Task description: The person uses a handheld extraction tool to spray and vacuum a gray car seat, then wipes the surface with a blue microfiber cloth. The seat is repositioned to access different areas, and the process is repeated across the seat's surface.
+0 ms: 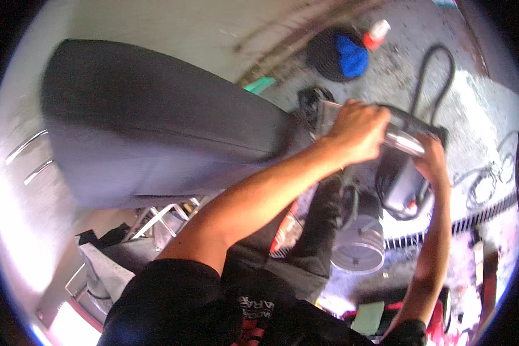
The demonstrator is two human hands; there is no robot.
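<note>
Both of my hands grip a wand with a shiny, see-through tube (405, 142) and a clear, flat nozzle head (328, 117), which looks like an upholstery cleaning tool. My left hand (360, 130) is wrapped around it close to the nozzle. Farther right, my right hand (431, 158) is closed on the other end of the tube. The nozzle head is beside the narrow end of a large dark grey upholstered piece (167, 115); whether they touch, I cannot tell. Beneath my hands stands a black machine (401, 181), partly hidden, with a looped black hose (419, 81) beyond it.
A translucent bucket (357, 255) stands beside my legs, near a floor drain grate (473, 218). At the far side lie a blue cloth (352, 56) on a dark round object and a red-and-white bottle (377, 34). A cable (483, 187) lies coiled at the right.
</note>
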